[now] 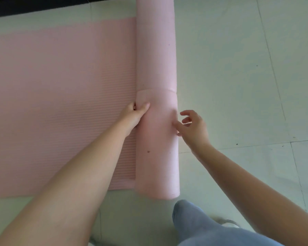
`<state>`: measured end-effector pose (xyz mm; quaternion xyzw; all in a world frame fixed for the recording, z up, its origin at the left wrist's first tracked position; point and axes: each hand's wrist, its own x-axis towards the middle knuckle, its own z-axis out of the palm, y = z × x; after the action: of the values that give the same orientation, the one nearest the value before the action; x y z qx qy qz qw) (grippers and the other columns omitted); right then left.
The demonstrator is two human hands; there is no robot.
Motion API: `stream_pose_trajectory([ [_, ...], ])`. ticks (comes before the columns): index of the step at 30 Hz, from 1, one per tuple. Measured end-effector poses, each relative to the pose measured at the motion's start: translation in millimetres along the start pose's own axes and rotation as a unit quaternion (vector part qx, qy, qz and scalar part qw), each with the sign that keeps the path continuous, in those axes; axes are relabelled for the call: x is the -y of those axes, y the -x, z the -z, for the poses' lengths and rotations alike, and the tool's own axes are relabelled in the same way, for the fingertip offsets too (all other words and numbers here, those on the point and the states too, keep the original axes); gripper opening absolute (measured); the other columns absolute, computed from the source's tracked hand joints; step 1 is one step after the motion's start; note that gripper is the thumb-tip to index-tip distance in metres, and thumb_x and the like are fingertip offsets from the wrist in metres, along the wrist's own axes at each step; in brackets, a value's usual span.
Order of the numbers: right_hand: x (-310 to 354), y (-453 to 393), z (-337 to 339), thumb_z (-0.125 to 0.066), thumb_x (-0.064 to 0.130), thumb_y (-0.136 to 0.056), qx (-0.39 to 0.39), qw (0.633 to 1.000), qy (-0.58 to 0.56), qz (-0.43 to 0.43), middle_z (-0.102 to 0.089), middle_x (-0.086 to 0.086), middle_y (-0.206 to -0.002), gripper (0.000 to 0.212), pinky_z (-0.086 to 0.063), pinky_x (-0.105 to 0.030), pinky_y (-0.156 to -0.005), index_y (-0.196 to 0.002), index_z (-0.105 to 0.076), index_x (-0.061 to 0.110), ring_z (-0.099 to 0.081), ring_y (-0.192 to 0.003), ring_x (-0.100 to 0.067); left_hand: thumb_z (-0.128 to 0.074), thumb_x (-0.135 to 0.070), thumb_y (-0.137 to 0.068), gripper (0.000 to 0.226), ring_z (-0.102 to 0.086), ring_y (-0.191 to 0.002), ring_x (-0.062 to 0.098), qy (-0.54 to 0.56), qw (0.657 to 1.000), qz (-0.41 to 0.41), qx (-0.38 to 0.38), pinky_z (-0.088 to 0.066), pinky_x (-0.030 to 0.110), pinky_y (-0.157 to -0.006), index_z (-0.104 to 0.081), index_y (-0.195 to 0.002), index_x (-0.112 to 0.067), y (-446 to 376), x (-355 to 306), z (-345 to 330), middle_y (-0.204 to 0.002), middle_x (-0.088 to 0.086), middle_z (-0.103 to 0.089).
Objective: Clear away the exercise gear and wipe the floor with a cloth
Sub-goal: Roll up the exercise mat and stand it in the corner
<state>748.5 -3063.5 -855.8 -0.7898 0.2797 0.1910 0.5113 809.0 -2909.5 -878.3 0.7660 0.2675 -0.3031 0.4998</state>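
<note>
A pink exercise mat (60,96) lies on the pale floor, partly rolled. Its rolled part (156,50) runs from the top of the view down to just above my knee. The flat part spreads to the left. My left hand (133,114) grips the left side of the roll where it meets the flat mat, thumb on top and fingers tucked under. My right hand (192,126) hovers at the right side of the roll with fingers spread and curled, the thumb touching or nearly touching the roll.
Pale tiled floor (247,77) extends to the right of the roll. A dark strip (43,6) runs along the top left. My knee in light blue trousers (194,222) is at the bottom, with a shoe partly visible beside it.
</note>
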Motion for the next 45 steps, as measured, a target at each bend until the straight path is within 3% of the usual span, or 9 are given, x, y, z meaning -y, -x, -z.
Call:
stream_pose_trajectory([
  [5, 19, -9, -7, -0.063, 0.043, -0.082, 0.115, 0.986, 0.101, -0.061, -0.042, -0.011, -0.138, 0.074, -0.042, -0.031, -0.093, -0.140, -0.034, 0.009, -0.049, -0.121, -0.026, -0.055, -0.018, -0.091, 0.054, -0.049, -0.123, 0.031, -0.249, 0.950, -0.095, -0.165, -0.040, 0.036, -0.103, -0.037, -0.142, -0.011, 15, -3, 9, -0.135, 0.017, -0.050],
  [10, 27, 2, -16, -0.056, 0.044, -0.086, 0.139, 0.982, 0.127, -0.033, -0.046, -0.013, -0.134, 0.063, -0.045, -0.034, -0.092, -0.135, -0.042, 0.007, -0.053, -0.115, -0.029, -0.042, -0.010, -0.093, 0.038, -0.054, -0.118, 0.031, -0.319, 0.936, -0.102, -0.109, -0.042, 0.033, -0.095, -0.054, -0.128, -0.010, 33, -21, 13, -0.127, 0.017, -0.058],
  [15, 41, 12, -28, -0.056, 0.038, -0.088, 0.132, 0.980, 0.147, -0.012, -0.060, -0.010, -0.114, 0.044, -0.043, -0.029, -0.075, -0.118, -0.056, 0.005, -0.059, -0.103, -0.025, -0.056, -0.052, -0.084, 0.047, -0.059, -0.101, 0.025, -0.270, 0.958, -0.084, -0.048, -0.039, 0.026, -0.075, -0.060, -0.105, -0.010, 28, -31, 29, -0.103, 0.007, -0.062],
  [24, 74, 32, -87, -0.041, 0.011, -0.091, 0.051, 0.992, 0.103, -0.053, -0.047, 0.002, -0.081, 0.022, -0.035, -0.018, -0.051, -0.097, -0.056, 0.026, -0.042, -0.065, -0.014, -0.061, -0.038, -0.086, 0.056, -0.054, -0.119, 0.028, -0.062, 0.997, -0.043, 0.035, -0.047, 0.039, -0.099, -0.044, -0.130, -0.007, -7, 17, 99, -0.132, 0.012, -0.054],
  [28, 87, 46, -128, -0.040, -0.002, -0.086, -0.028, 0.989, 0.143, 0.001, -0.056, -0.004, -0.102, 0.032, -0.045, -0.026, -0.071, -0.107, -0.059, 0.012, -0.053, -0.090, -0.025, -0.052, -0.013, -0.092, 0.067, -0.032, -0.137, 0.032, -0.305, 0.917, -0.247, -0.066, -0.033, 0.039, -0.108, -0.017, -0.149, -0.016, -9, 34, 138, -0.150, 0.017, -0.028],
  [32, 107, 59, -159, -0.034, -0.009, -0.086, -0.064, 0.997, 0.026, -0.030, -0.057, 0.006, -0.082, 0.037, -0.044, -0.025, -0.069, -0.099, -0.059, 0.016, -0.047, -0.087, -0.018, -0.038, 0.007, -0.090, 0.072, -0.003, -0.147, 0.027, -0.463, 0.803, -0.374, 0.025, -0.023, 0.040, -0.115, -0.020, -0.149, -0.030, -26, 40, 188, -0.160, 0.001, 0.001],
  [36, 120, 70, -188, -0.044, -0.009, -0.088, -0.148, 0.983, -0.051, -0.094, -0.046, -0.003, -0.101, 0.038, -0.049, -0.045, -0.097, -0.121, -0.050, 0.008, -0.049, -0.092, -0.023, -0.033, 0.001, -0.093, 0.053, -0.008, -0.148, 0.024, -0.494, 0.778, -0.385, 0.051, -0.027, 0.041, -0.113, -0.034, -0.144, -0.016, -28, 34, 225, -0.160, 0.000, -0.007],
  [39, 124, 81, -212, -0.045, -0.006, -0.088, -0.159, 0.967, -0.035, -0.198, -0.045, -0.007, -0.094, 0.047, -0.049, -0.036, -0.093, -0.134, -0.039, 0.000, -0.051, -0.096, -0.028, -0.037, 0.002, -0.089, 0.051, -0.037, -0.136, 0.028, -0.491, 0.782, -0.371, 0.096, -0.038, 0.039, -0.103, -0.035, -0.139, -0.008, -18, 31, 243, -0.151, 0.008, -0.030],
  [45, 160, 99, -248, -0.038, -0.002, -0.090, -0.057, 0.954, 0.152, -0.251, -0.039, -0.008, -0.066, 0.022, -0.036, -0.027, -0.057, -0.069, -0.038, 0.004, -0.038, -0.054, -0.019, -0.035, -0.002, -0.092, 0.071, -0.043, -0.131, 0.033, -0.525, 0.766, -0.335, 0.160, -0.038, 0.040, -0.104, -0.009, -0.149, -0.035, -11, 32, 276, -0.149, 0.015, -0.031],
])
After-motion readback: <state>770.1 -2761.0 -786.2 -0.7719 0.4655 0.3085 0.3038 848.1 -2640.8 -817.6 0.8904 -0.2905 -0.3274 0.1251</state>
